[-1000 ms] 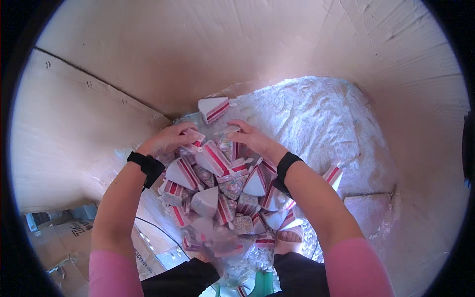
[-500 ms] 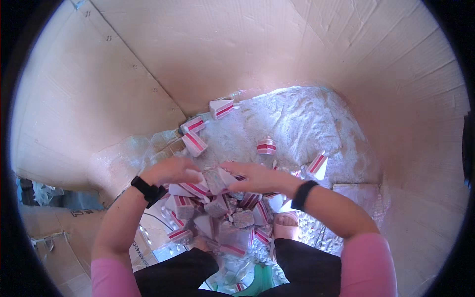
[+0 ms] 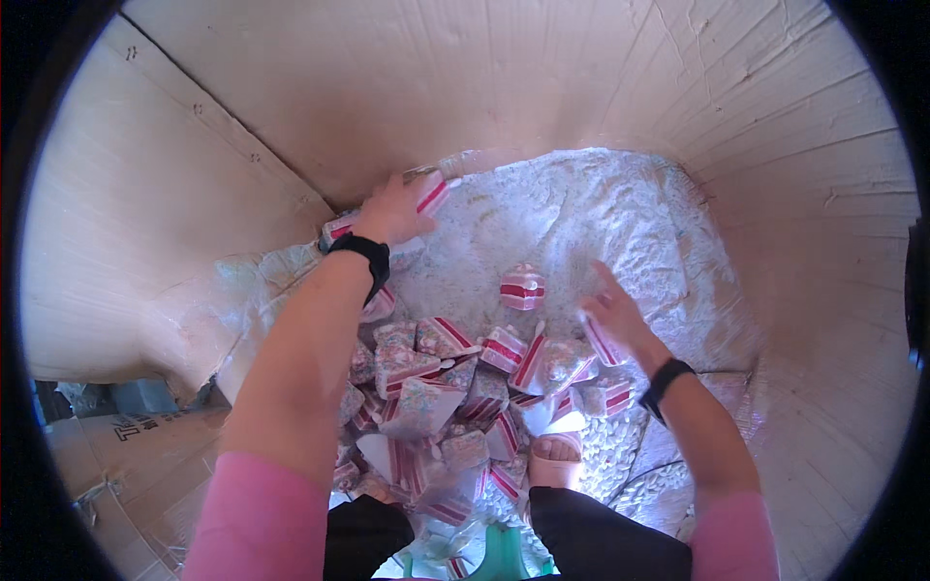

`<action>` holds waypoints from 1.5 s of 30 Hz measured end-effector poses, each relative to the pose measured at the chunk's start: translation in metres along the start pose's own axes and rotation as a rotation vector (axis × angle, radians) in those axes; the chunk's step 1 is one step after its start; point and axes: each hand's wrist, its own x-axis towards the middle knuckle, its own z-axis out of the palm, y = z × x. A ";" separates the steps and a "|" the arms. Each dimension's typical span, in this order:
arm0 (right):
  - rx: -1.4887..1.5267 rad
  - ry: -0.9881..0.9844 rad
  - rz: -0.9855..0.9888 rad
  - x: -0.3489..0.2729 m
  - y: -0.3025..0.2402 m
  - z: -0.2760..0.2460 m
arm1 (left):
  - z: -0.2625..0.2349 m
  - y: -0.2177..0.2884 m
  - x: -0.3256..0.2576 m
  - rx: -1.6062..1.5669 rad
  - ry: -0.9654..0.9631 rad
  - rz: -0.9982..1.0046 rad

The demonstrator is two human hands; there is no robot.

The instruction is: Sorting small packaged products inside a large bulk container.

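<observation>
My left hand [image 3: 395,208] reaches to the far wall, its fingers curled on a white cake-slice-shaped wedge [image 3: 433,195] with a red stripe. My right hand [image 3: 623,321] is at the right of the pile, index finger stretched out, the other fingers and thumb around another striped wedge [image 3: 603,341]; its grip is partly hidden. Between the hands lies a rounded white piece [image 3: 523,288] with a red band. Nearer me is a heap of similar wedges [image 3: 465,392], some showing speckled sides or clear plastic. Two more striped pieces lie partly behind my left wrist.
Tall brown cardboard walls [image 3: 542,77] curve around the work area. Crumpled, whitish sheeting [image 3: 630,208] covers the floor. My sandalled foot [image 3: 557,460] stands beside the heap, and a green plastic thing [image 3: 502,552] sits between my legs. A cardboard flap [image 3: 136,436] is at left.
Both hands have left the heap: my left went forward to the far wedge, my right moved out to the right-hand wedge. That right-hand wedge has turned and shifted left.
</observation>
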 end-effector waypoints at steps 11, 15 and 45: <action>-0.105 -0.407 -0.173 -0.003 -0.093 0.109 | 0.020 0.002 -0.080 0.218 -0.270 0.286; -0.278 -0.398 -0.356 -0.034 -0.091 0.129 | 0.025 -0.002 -0.123 0.324 -0.303 0.473; -0.482 0.158 -0.268 -0.013 -0.072 0.035 | -0.006 -0.086 -0.076 0.185 0.304 0.143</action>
